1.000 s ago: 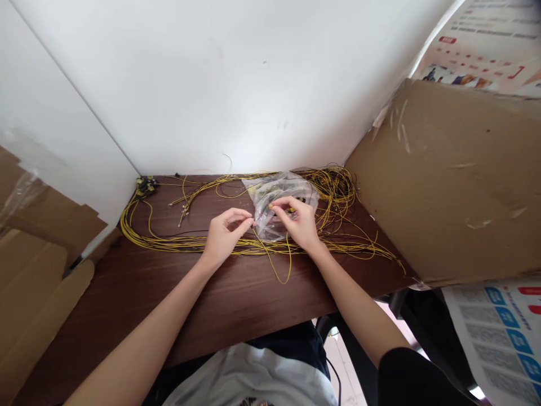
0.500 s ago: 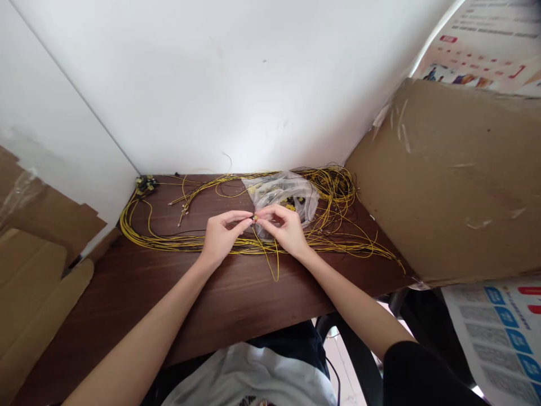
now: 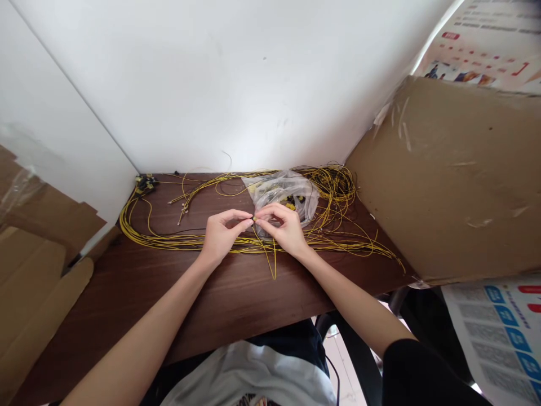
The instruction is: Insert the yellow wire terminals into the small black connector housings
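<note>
My left hand point(image 3: 222, 234) and my right hand point(image 3: 284, 226) meet fingertip to fingertip above the dark wooden table point(image 3: 211, 293). Both are closed in a pinch. Between them they hold the end of a thin yellow wire point(image 3: 270, 256) with a small yellow piece at the tip; the wire loops down toward me. Just behind my right hand lies a clear plastic bag point(image 3: 282, 192) with small yellow and black parts inside. Long bundles of yellow wires point(image 3: 169, 241) run across the table under and behind my hands.
A tangled coil of yellow wires point(image 3: 336, 186) lies at the back right. A large cardboard box point(image 3: 448, 180) stands at the table's right edge. Flattened cardboard point(image 3: 38, 270) leans at the left. White walls close the back. Small black connectors point(image 3: 146, 183) sit at the back left corner.
My right hand came off the plastic bag and moved left to meet my left hand; both now pinch the wire's end. The hanging wire loop has shifted left.
</note>
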The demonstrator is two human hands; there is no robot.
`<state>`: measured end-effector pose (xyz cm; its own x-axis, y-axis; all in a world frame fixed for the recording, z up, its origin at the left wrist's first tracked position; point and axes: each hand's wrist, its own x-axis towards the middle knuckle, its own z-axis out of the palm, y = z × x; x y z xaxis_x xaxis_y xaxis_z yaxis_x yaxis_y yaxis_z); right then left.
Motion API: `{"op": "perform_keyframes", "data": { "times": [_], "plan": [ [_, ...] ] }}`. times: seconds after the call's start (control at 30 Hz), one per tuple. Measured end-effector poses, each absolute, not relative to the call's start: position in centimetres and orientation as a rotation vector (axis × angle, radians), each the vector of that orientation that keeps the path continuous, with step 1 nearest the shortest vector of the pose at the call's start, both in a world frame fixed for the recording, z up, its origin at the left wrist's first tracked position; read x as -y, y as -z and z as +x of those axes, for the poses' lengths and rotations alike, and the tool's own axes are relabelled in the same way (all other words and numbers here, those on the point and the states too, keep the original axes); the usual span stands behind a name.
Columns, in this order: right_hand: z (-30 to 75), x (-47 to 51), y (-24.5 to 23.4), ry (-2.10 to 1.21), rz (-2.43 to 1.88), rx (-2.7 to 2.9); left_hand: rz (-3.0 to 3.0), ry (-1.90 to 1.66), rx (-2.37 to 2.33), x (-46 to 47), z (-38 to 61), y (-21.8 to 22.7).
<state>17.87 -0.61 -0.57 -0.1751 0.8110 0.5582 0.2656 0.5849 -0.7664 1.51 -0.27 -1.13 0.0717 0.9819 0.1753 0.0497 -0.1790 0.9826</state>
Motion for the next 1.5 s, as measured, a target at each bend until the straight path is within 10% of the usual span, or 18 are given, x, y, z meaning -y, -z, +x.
{"op": "perform_keyframes", "data": {
  "times": [1.5],
  "plan": [
    [18.6,0.4,0.7,-0.715,-0.836,1.768,1.372,-1.280,-1.073,1.4,2.3,0.6]
  ]
}}
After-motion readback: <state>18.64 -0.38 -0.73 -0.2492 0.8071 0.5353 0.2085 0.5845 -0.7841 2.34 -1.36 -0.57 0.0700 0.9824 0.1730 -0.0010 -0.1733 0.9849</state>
